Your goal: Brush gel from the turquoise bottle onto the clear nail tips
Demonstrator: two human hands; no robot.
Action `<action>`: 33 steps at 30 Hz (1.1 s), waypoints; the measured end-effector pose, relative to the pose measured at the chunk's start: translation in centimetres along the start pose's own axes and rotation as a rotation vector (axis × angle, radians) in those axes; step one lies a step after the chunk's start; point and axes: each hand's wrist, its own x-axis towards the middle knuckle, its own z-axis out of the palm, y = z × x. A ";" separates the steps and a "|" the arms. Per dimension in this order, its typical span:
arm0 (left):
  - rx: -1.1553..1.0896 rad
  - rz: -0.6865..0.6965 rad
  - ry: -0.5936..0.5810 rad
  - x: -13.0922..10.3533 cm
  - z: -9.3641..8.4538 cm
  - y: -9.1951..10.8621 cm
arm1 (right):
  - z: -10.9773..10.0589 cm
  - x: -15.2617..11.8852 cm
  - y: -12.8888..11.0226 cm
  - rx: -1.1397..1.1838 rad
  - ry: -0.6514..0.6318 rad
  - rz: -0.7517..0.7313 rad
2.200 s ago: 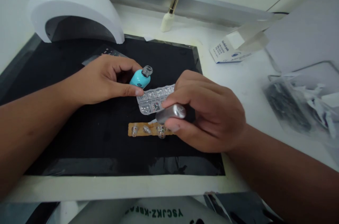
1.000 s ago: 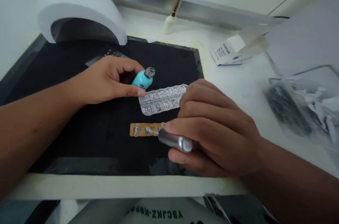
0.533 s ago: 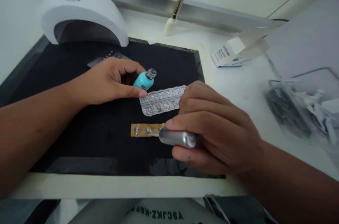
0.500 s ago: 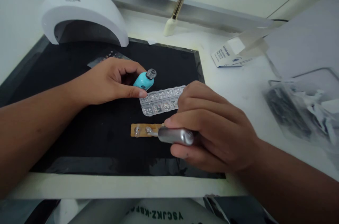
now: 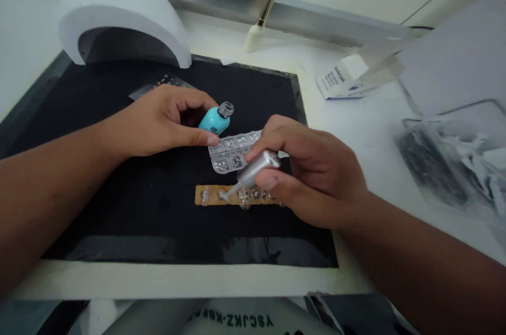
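Observation:
My left hand grips an open turquoise polish bottle, tilted, on the black mat. My right hand holds the bottle's silver brush cap angled down to the left. Its brush tip touches a clear nail tip on a tan strip that carries several nail tips. A clear rhinestone tray lies between the bottle and the strip, partly under my right fingers.
A white nail lamp stands at the mat's back left. Behind the mat is a white-and-gold brush. A white box lies at the right, and a clear container of black and white pieces at the far right.
My right hand lifted and turned the silver cap from lying flat to angled steeply down, with the brush still on the strip. More nail tips now show. My left hand stayed still.

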 end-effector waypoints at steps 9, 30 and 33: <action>-0.039 -0.035 -0.041 0.0 -0.1 0.0 | 0.4 0.3 -0.3 0.221 0.007 0.320; -0.036 -0.042 -0.035 0.0 0.0 0.2 | 0.3 0.4 -0.3 0.229 -0.009 0.418; -0.040 -0.065 -0.030 -0.1 0.0 0.3 | 0.4 0.3 -0.1 0.297 0.004 0.446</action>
